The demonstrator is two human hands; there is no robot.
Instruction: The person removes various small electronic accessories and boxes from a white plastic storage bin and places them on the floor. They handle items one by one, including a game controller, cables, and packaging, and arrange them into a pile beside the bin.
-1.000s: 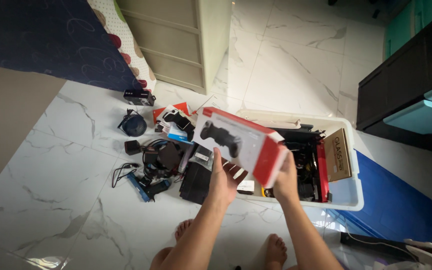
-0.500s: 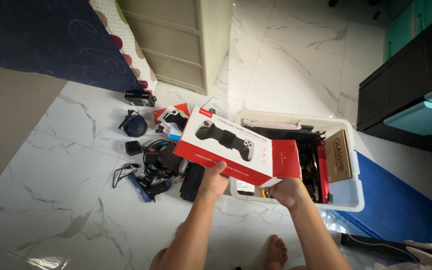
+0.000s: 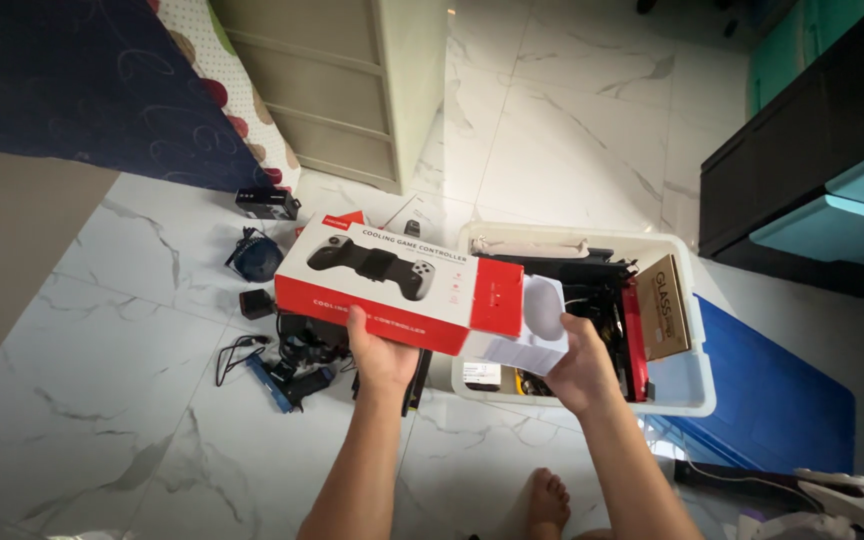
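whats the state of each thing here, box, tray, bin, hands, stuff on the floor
red and white box: held level above the floor, its right end open
white inner tray: partly slid out of that open end
left hand: gripping the box's near edge
right hand: holding the tray end
clear plastic bin: lidless, packed with dark gear and a brown box
blue lid: flat on the floor beside the bin
cables and gadgets: loose on the floor
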